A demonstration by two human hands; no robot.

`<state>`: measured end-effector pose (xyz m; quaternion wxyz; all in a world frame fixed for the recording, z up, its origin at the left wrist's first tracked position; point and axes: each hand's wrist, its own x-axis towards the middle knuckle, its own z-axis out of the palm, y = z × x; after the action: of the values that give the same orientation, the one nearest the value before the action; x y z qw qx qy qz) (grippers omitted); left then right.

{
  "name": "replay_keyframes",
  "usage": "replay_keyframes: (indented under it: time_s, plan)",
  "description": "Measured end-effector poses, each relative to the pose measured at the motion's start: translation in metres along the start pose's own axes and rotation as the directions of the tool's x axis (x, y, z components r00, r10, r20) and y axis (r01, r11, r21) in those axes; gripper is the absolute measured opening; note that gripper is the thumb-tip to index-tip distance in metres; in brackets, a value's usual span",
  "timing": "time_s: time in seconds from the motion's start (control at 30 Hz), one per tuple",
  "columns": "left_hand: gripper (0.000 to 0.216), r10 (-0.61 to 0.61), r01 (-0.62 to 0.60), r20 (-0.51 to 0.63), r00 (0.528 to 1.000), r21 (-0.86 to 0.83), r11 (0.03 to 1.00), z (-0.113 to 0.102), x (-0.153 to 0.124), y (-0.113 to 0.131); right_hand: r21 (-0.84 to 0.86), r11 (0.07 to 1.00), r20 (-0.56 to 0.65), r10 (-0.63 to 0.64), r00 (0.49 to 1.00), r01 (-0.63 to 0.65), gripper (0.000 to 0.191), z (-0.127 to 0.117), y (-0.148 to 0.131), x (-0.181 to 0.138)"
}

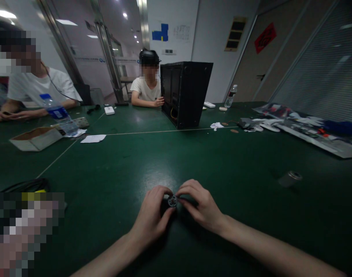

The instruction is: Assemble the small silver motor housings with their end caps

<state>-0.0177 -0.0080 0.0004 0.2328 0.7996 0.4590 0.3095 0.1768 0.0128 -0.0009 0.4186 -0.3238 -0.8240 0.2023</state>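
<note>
My left hand [151, 216] and my right hand [201, 206] meet low at the middle of the dark green table [129, 165]. Both pinch a small round grey metal part [172, 201] between their fingertips, just above the tabletop. The fingers of each hand are curled around it. A small grey cylinder [290, 178] lies on its side to the right, well apart from my right hand.
A black computer case [185, 92] stands at the far middle, with a person seated behind it. Another person sits far left near a water bottle [59, 114] and a cardboard box [35, 138]. Papers and parts [305, 129] lie far right. A black cable [25, 185] coils at left.
</note>
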Motion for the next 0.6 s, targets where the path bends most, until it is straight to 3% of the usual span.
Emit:
replay_keyframes:
  time_s: [0.23,0.43,0.6]
  plan:
    - [0.022,-0.057,0.057,-0.020,0.998,0.012,0.998,-0.001,0.002,0.002,-0.190,0.960,0.173,0.237,0.956,-0.204,0.010,-0.001,0.015,0.005]
    - [0.026,-0.069,0.069,-0.006,0.998,-0.001,0.998,0.000,0.001,0.001,-0.239,0.950,0.216,0.253,0.943,-0.200,0.013,0.001,0.011,0.005]
    - [0.041,-0.077,0.077,-0.026,0.997,-0.035,0.996,0.002,-0.001,-0.001,-0.120,0.979,0.194,0.189,0.963,-0.167,0.034,-0.002,0.006,0.004]
